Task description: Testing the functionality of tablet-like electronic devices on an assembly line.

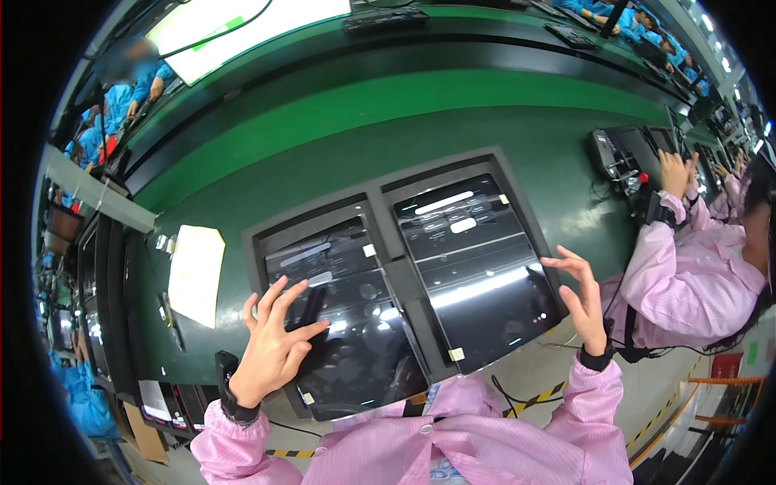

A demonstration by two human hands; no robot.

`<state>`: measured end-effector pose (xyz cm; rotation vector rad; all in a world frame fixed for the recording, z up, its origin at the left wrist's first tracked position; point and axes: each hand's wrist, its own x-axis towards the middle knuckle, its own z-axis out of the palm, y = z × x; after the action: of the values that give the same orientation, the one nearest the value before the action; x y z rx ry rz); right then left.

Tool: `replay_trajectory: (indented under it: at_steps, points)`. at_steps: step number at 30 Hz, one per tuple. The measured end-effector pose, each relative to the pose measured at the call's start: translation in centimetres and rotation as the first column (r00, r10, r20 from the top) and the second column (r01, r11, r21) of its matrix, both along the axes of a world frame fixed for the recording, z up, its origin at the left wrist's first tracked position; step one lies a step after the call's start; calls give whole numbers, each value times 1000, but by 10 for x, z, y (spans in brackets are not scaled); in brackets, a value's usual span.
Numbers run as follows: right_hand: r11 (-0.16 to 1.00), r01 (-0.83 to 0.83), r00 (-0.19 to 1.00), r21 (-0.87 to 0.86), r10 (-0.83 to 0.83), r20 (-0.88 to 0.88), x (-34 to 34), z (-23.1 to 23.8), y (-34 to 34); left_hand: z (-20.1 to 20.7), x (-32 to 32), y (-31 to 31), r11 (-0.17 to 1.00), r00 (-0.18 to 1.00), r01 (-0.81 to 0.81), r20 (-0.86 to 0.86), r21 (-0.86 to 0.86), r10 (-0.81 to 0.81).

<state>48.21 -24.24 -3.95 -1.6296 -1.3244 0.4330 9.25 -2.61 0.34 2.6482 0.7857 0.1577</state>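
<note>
In front of me a dark grey two-compartment tray [375, 212] holds two glossy black screen panels side by side. Over the left edge of the left screen panel [356, 356] is my left hand [277, 343], fingers spread, gripping nothing; I cannot tell whether its fingertips touch the glass. My right hand [584, 301] is at the right edge of the right screen panel [477, 283], its fingers apart and its fingertips close to the tray's rim. Small pale tabs [457, 354] stick to both panels, and light reflects off their surfaces. Dark bands circle both my wrists.
A white sheet [195, 275] and a pen-like tool [170, 319] lie left on the green bench [558, 153]. To the right, a co-worker in a pink sleeve [675, 267] handles equipment. Beyond the bench runs a dark raised ledge [283, 117].
</note>
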Motion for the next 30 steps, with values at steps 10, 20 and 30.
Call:
replay_trajectory:
  at_steps: [10, 20, 30]
  points:
    - [946, -250, 899, -204, 305, 315, -31, 23, 46, -1, 1, -1, 997, 997, -35, 72, 67, 30]
    - [935, -239, 897, -264, 316, 308, -29, 25, 49, -5, 26, 0, 988, 988, 144, 43, 59, -147]
    - [970, -120, 932, -211, 183, 312, -14, 18, 33, 0, 35, 0, 989, 990, 138, 10, 54, -139]
